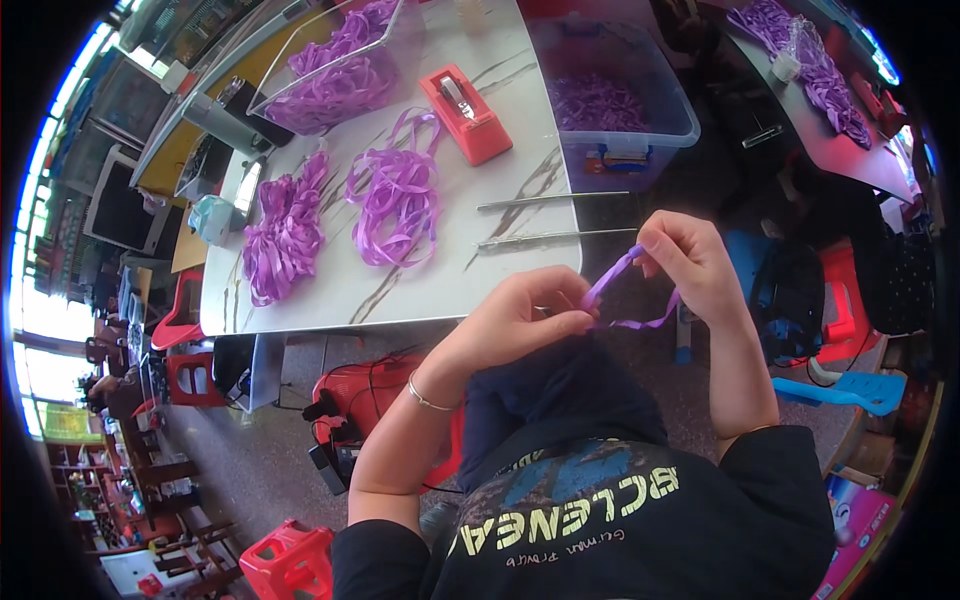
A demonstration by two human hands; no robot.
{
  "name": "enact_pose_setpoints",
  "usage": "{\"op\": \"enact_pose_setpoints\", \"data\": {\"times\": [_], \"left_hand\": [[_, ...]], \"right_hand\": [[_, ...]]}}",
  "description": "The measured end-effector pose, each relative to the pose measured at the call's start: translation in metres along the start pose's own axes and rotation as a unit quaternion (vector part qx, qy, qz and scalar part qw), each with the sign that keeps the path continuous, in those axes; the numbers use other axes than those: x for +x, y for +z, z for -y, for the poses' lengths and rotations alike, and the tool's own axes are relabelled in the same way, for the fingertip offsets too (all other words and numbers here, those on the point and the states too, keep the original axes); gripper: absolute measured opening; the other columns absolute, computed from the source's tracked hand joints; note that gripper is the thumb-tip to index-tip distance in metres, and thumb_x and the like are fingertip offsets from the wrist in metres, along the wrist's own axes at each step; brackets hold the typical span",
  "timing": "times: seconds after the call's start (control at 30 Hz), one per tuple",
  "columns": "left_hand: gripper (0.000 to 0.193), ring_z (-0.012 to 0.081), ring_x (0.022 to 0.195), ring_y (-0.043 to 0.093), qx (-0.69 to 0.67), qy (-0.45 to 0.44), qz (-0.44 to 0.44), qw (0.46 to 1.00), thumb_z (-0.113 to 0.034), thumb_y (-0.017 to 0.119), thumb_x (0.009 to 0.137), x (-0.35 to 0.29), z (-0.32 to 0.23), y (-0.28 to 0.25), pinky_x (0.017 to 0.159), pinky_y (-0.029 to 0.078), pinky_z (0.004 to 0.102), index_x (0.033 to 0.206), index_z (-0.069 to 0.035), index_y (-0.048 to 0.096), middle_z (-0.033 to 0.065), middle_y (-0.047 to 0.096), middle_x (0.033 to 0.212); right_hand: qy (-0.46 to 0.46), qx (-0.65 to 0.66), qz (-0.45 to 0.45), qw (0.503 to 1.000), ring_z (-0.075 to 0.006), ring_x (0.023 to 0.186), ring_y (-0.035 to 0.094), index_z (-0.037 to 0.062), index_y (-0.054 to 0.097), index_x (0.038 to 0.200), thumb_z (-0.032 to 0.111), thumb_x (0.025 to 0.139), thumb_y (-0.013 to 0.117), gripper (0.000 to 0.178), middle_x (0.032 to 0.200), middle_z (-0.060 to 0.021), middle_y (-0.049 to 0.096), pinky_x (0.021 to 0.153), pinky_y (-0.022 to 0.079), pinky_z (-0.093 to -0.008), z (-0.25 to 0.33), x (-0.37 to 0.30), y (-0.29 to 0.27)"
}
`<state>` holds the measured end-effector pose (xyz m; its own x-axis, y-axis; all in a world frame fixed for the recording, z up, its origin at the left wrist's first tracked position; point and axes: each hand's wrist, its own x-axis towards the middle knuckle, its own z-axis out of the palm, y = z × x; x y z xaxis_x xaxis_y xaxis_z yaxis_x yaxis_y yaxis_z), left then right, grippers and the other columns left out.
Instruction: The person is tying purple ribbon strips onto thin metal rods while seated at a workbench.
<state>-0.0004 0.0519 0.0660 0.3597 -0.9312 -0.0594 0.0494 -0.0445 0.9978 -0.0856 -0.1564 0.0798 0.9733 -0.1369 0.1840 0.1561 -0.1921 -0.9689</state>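
Observation:
A thin purple ribbon (pixel 617 272) stretches between my two hands, just off the table's right front corner. My left hand (pixel 535 315) pinches its lower left end between thumb and fingers. At the upper right, my right hand (pixel 690 258) grips the other end, and a slack length loops down below it. Two slender metal rods (pixel 545 201) lie by the table edge close to my hands. On the marble-patterned table (pixel 400 305) rest a loose tangle of purple ribbon (pixel 395 200) and a gathered purple bundle (pixel 285 235).
A red tape dispenser (pixel 466 115) stands on the table near a clear bin (pixel 335 70) of purple ribbon. Another clear tub (pixel 650 150) with ribbon sits off the table's right side. Red stools (pixel 290 560) stand on the floor, and a second table (pixel 840 140) is at the far right.

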Motion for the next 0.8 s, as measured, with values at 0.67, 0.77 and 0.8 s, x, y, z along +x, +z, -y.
{"op": "enact_pose_setpoints", "data": {"times": [0.67,0.77,0.8], "left_hand": [[0.019,0.0086,0.072,0.062,-0.163,-0.032,-0.02,0.986,-0.017,0.057,0.087,0.025,-0.009,0.015,0.049,0.038,0.0153,0.096,0.0,0.059,0.0042,0.063,0.082],[0.021,0.0076,0.07,0.061,-0.2,-0.051,-0.027,0.978,-0.02,0.056,0.087,0.03,-0.007,0.013,0.05,0.038,0.015,0.095,0.0,0.06,0.004,0.063,0.083],[0.021,0.0065,0.07,0.059,-0.196,-0.052,-0.027,0.979,-0.02,0.056,0.088,0.031,-0.005,0.012,0.052,0.039,0.0151,0.093,0.0,0.061,0.0035,0.063,0.083]], "right_hand": [[0.051,0.079,0.062,0.994,-0.0042,0.061,0.048,0.0023,0.058,0.072,0.025,0.091,0.051,0.03,0.062,0.0014,0.053,0.056,0.038,-0.0191,-0.014,0.001,0.0],[0.04,0.047,0.055,0.997,-0.0047,0.059,0.048,0.0024,0.058,0.072,0.025,0.091,0.051,0.031,0.061,0.0008,0.053,0.055,0.038,-0.0192,-0.012,0.001,0.0],[0.041,0.047,0.054,0.997,-0.0047,0.059,0.048,0.0024,0.058,0.072,0.025,0.091,0.051,0.031,0.061,0.0008,0.053,0.055,0.038,-0.0192,-0.011,0.0,0.0]]}}
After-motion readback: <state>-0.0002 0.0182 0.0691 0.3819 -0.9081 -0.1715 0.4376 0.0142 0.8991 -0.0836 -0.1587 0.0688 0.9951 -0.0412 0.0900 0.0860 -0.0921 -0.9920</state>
